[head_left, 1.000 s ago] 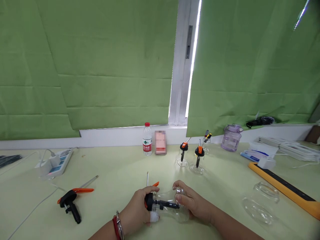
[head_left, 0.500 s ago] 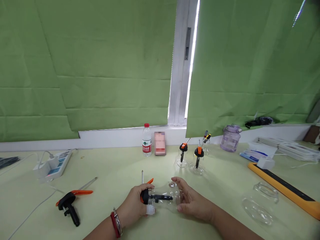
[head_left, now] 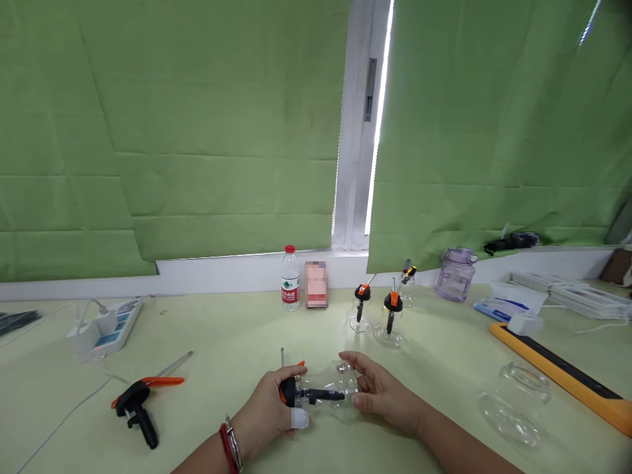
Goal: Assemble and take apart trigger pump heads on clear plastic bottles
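A clear bottle (head_left: pixel 328 382) lies on its side between my hands, its wide base to the right. At its left end sits a black cap (head_left: pixel 289 391) with an orange lever and a thin metal spout, and its black stem reaches inside the bottle. My left hand (head_left: pixel 269 401) is wrapped round the cap and neck; one finger wears a white wrapping. My right hand (head_left: pixel 380 392) grips the base with thumb and fingers. A loose lid (head_left: pixel 133 398) with black stem, orange lever and metal spout lies to the left. Another clear bottle (head_left: pixel 513 405) lies on its side at right.
Two lidded clear bottles (head_left: pixel 390 326) stand at the back, near screwdrivers (head_left: pixel 407 271) in a clear container. A water bottle (head_left: pixel 290 283), a phone (head_left: pixel 316 286), a purple jug (head_left: pixel 455 275), a yellow-black bar (head_left: pixel 557 368) and a power strip (head_left: pixel 116 332) are around.
The bottle and both hands have shifted very slightly, down and to the right in the picture. Both hands keep their grip, and the other things stay in place.
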Action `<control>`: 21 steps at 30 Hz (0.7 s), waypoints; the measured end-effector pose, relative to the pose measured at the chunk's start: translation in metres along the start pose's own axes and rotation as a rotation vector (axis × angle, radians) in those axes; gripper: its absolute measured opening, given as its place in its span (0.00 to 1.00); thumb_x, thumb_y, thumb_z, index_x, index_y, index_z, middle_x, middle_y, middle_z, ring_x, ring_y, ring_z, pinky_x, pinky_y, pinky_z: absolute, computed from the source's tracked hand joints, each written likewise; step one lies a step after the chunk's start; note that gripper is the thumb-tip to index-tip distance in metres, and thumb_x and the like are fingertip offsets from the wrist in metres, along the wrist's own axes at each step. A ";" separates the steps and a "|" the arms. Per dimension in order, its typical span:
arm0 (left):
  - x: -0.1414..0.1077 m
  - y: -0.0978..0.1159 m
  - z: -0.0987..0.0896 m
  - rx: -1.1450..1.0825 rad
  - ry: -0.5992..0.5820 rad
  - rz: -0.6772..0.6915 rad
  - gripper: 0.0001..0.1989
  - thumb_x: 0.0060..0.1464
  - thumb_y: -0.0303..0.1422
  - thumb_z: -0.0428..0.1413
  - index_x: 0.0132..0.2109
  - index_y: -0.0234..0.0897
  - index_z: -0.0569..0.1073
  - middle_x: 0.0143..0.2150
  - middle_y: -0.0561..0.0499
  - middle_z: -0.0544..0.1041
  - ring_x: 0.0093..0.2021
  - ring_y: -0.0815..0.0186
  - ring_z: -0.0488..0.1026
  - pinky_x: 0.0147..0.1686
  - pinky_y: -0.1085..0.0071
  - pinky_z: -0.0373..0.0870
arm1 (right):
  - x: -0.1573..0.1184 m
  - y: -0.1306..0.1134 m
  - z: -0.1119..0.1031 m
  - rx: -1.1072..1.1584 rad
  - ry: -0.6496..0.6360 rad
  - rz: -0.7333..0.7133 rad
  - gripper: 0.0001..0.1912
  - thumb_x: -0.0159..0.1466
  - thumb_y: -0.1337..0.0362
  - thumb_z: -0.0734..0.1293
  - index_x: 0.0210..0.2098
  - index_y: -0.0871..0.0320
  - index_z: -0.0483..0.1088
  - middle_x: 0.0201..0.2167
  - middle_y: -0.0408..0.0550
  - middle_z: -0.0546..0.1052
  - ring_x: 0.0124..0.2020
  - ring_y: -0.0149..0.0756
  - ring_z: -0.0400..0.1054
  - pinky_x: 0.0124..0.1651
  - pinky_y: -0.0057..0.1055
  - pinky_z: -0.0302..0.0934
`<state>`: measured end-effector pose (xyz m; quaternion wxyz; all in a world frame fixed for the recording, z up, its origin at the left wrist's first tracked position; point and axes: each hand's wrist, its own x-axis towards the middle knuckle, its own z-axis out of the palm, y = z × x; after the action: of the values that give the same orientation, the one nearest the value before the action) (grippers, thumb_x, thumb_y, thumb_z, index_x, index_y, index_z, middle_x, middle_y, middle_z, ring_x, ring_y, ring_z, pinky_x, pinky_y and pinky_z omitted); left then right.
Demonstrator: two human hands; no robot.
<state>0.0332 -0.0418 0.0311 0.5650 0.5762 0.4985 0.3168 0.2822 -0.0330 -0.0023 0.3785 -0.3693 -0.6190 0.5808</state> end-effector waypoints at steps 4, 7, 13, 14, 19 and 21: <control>0.001 -0.002 0.000 -0.007 -0.007 -0.012 0.42 0.29 0.27 0.65 0.56 0.33 0.64 0.34 0.53 0.64 0.27 0.69 0.64 0.20 0.73 0.67 | -0.001 -0.005 0.002 0.012 -0.008 -0.024 0.40 0.47 0.49 0.74 0.55 0.49 0.58 0.49 0.49 0.64 0.34 0.30 0.64 0.35 0.29 0.61; 0.000 -0.001 0.000 0.001 -0.004 -0.025 0.42 0.28 0.27 0.65 0.56 0.34 0.65 0.35 0.52 0.64 0.28 0.69 0.65 0.20 0.74 0.67 | -0.002 -0.007 0.003 0.050 -0.042 -0.013 0.36 0.49 0.51 0.73 0.53 0.50 0.58 0.48 0.48 0.65 0.35 0.31 0.65 0.34 0.28 0.60; -0.003 0.004 0.002 -0.012 -0.014 -0.034 0.40 0.27 0.27 0.65 0.54 0.33 0.66 0.41 0.48 0.67 0.27 0.70 0.66 0.19 0.73 0.67 | -0.005 -0.011 0.002 0.119 -0.091 0.027 0.31 0.54 0.53 0.71 0.53 0.52 0.58 0.46 0.49 0.66 0.35 0.30 0.64 0.30 0.24 0.58; -0.003 0.005 0.002 -0.017 -0.018 -0.036 0.40 0.27 0.28 0.65 0.54 0.33 0.66 0.42 0.47 0.67 0.28 0.69 0.66 0.19 0.73 0.67 | -0.005 -0.012 0.002 0.113 -0.095 0.034 0.30 0.55 0.53 0.71 0.52 0.52 0.58 0.45 0.49 0.66 0.34 0.30 0.64 0.29 0.24 0.58; -0.005 0.006 0.002 -0.040 -0.036 -0.030 0.41 0.25 0.30 0.67 0.53 0.34 0.67 0.42 0.48 0.68 0.29 0.68 0.67 0.20 0.73 0.67 | -0.005 -0.017 0.004 0.060 -0.098 0.039 0.29 0.55 0.49 0.68 0.49 0.56 0.60 0.38 0.47 0.68 0.31 0.29 0.62 0.26 0.23 0.55; -0.005 0.007 0.002 -0.036 -0.035 -0.032 0.41 0.24 0.30 0.68 0.52 0.34 0.68 0.40 0.49 0.68 0.28 0.69 0.66 0.19 0.73 0.67 | -0.004 -0.018 0.004 0.037 -0.090 0.039 0.28 0.55 0.47 0.68 0.48 0.57 0.60 0.36 0.45 0.68 0.28 0.28 0.61 0.25 0.22 0.54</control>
<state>0.0348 -0.0464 0.0387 0.5888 0.5632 0.4921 0.3065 0.2799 -0.0396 0.0151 0.3458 -0.3476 -0.6172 0.6154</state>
